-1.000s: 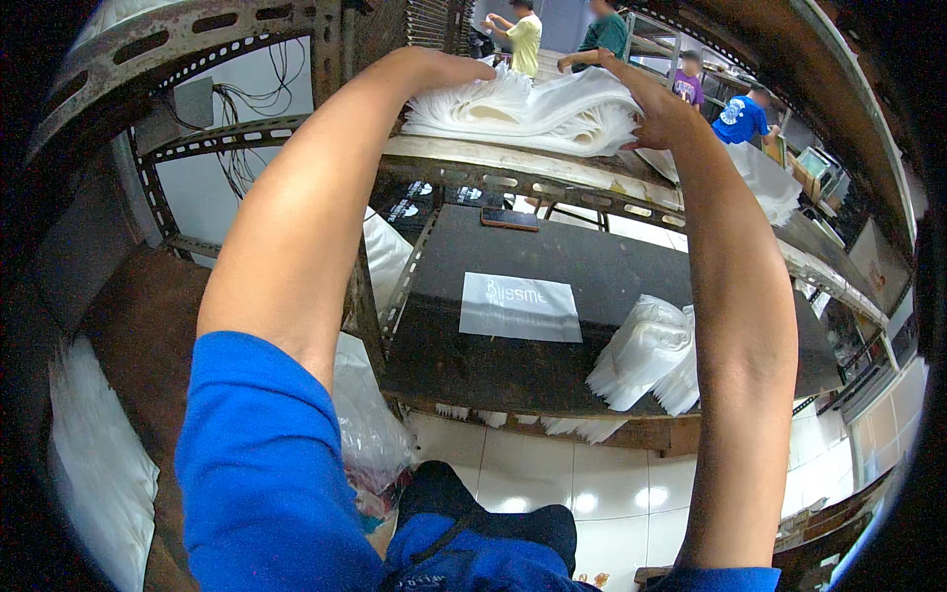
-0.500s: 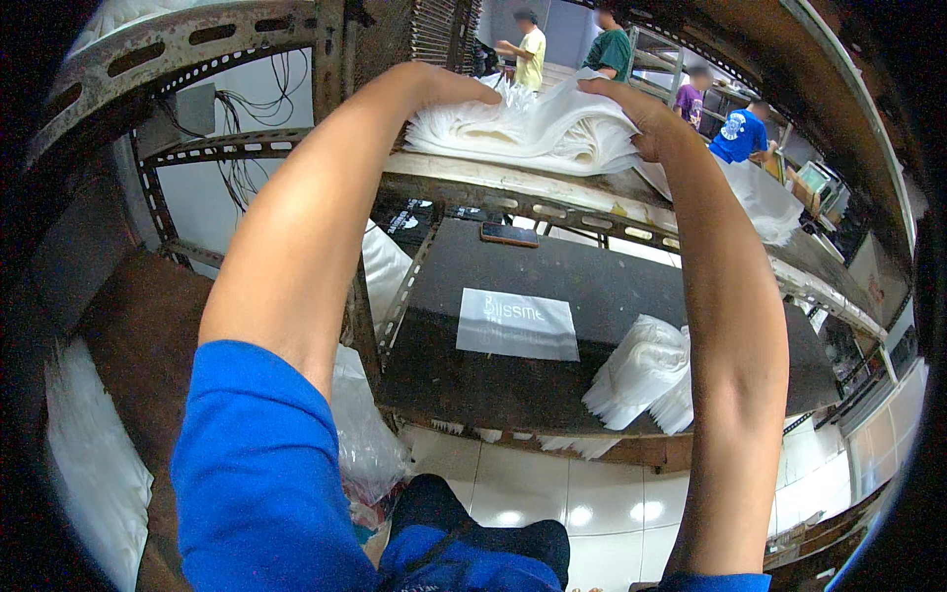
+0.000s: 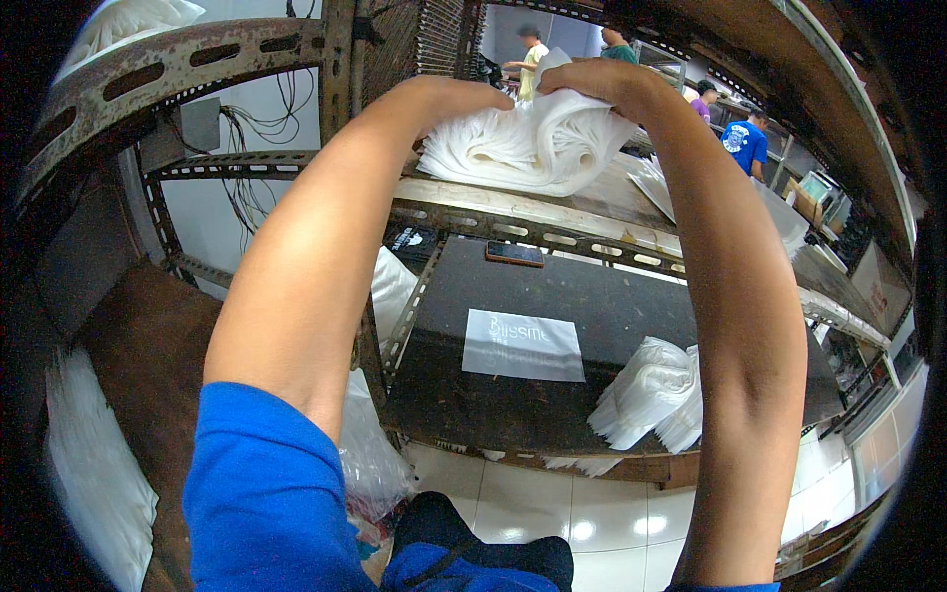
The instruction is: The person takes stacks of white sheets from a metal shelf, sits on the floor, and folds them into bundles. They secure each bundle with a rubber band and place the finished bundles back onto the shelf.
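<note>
A thick stack of thin white plastic bags or sheets (image 3: 513, 166) lies on the upper shelf (image 3: 602, 219) in front of me, both its ends curled in toward the middle. My left hand (image 3: 464, 96) presses on the left fold, its fingers partly hidden behind the stack. At the right fold, my right hand (image 3: 597, 81) is closed round the upper layers, which stick up between the two hands. More white sheets (image 3: 653, 185) rest on the shelf beside my right forearm.
Below the shelf, a black tabletop (image 3: 612, 301) bears a phone (image 3: 514, 254), a printed white sheet (image 3: 523, 357) and folded white bundles (image 3: 646, 390). Metal shelf posts (image 3: 338, 74) and loose wires (image 3: 242, 148) are at left. Several co-workers (image 3: 742, 146) stand beyond the shelf.
My right hand has moved left, bringing the stack's right end inward over the middle. The stack is now narrower and more tightly folded. My left hand stays on the left fold.
</note>
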The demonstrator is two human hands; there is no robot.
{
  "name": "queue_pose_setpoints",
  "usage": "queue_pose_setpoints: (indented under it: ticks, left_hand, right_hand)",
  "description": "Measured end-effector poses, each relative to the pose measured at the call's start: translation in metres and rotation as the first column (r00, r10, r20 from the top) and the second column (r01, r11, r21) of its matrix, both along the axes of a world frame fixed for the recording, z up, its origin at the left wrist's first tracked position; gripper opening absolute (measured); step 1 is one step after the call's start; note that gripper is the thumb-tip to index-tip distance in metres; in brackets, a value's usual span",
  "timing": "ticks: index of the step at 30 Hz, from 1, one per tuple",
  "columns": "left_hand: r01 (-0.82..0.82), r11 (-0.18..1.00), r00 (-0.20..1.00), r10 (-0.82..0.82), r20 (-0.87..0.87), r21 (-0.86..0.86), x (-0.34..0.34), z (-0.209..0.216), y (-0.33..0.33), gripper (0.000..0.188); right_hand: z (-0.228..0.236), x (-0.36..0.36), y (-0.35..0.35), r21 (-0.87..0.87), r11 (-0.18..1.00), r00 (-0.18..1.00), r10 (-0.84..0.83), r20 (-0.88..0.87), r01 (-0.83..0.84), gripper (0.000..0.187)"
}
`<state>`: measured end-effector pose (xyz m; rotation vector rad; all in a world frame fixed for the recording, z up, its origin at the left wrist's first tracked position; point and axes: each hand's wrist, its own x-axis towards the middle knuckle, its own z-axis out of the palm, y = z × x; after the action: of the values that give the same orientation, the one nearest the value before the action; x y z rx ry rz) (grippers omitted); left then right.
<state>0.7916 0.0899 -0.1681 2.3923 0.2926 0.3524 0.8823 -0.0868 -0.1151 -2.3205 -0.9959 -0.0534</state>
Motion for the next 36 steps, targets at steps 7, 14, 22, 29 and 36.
queue_pose_setpoints:
  ticks: [7, 14, 22, 29, 36]
  left_hand:
    - [0.169, 0.827, 0.985, -0.166, 0.055, -0.536, 0.025, -0.003, 0.024, 0.056]
    - [0.353, 0.652, 0.933, -0.189, 0.307, -0.671, 0.010, -0.002, 0.001, 0.049]
    - [0.464, 0.467, 0.866, -0.062, 0.496, -0.752, 0.013, -0.016, -0.011, 0.037]
    - [0.546, 0.349, 0.818, -0.026, 0.574, -0.762, 0.006, -0.025, -0.016, 0.032]
    - [0.686, 0.321, 0.648, 0.138, 0.749, -0.653, -0.051, -0.036, -0.049, 0.036]
  right_hand:
    - [0.005, -0.008, 0.012, -0.098, 0.987, 0.990, 0.130, 0.062, -0.124, 0.055]
    - [-0.001, 0.008, 0.003, -0.008, 0.999, 0.998, 0.035, 0.046, -0.035, 0.061]
    - [-0.010, 0.026, -0.007, 0.067, 0.985, 0.957, 0.138, 0.257, -0.160, 0.083]
    - [0.006, 0.025, 0.022, -0.056, 0.989, 0.760, 0.138, 0.635, -0.133, 0.080]
    - [-0.006, -0.060, -0.002, -0.022, 0.943, 0.651, 0.247, 0.718, -0.333, 0.057]
